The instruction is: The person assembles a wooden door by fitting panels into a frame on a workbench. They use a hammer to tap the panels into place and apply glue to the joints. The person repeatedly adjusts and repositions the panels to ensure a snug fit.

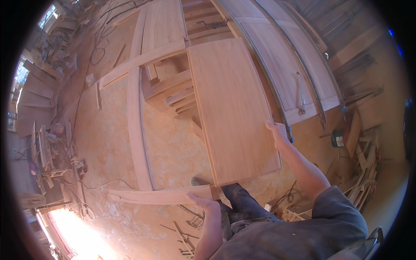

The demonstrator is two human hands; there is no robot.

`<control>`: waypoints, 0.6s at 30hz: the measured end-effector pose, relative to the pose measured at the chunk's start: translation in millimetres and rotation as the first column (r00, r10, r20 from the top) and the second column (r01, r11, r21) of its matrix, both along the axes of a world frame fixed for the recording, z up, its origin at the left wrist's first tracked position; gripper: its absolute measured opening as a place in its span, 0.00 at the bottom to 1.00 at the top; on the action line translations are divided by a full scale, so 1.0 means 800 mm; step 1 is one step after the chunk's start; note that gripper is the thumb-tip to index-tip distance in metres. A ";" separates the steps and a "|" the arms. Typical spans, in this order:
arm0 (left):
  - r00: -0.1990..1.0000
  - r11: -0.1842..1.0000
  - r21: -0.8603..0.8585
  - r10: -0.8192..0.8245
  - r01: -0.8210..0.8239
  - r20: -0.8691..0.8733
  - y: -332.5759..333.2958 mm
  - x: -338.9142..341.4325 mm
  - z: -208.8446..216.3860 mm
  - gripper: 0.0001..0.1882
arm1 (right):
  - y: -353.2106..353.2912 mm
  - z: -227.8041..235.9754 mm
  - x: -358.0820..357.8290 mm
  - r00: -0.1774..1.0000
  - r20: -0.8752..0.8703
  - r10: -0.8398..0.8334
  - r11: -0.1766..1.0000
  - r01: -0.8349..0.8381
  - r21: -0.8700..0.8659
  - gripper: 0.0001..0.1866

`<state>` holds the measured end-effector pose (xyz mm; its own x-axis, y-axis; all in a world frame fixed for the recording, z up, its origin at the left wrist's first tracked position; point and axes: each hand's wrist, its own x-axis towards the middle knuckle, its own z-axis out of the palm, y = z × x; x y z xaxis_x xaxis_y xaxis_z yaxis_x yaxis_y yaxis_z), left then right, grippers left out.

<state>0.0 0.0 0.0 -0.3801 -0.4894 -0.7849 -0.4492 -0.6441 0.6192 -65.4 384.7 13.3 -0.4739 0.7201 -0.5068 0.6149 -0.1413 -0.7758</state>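
A wide, flat wooden panel (pixel 234 108) lies lengthwise in front of me, beside a partly assembled wooden frame. My right hand (pixel 279 132) grips its right edge, the thumb on the upper face and the other fingers mostly hidden. At the near end of the frame, a short wooden rail (pixel 160 196) crosses to the left. My left hand (pixel 204 202) is closed on this rail by the panel's near corner; its fingers are partly out of sight. From the rail, a long stile (pixel 137 130) runs away to a cross rail (pixel 143 60). Beyond that, another panel (pixel 164 26) sits in the frame.
On the right lies a clamped wooden door (pixel 281 56) with long metal bar clamps (pixel 299 60) and a wrench (pixel 300 93) on it. Wood offcuts (pixel 182 99) show below the frame. Cables (pixel 99 47) trail over the dusty floor, and scrap wood (pixel 364 173) is stacked at right.
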 end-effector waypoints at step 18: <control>0.997 0.999 -0.019 0.033 -0.032 0.074 0.005 -0.009 0.009 0.48 | 0.015 0.018 -0.011 0.997 0.026 0.070 0.998 -0.070 0.002 0.21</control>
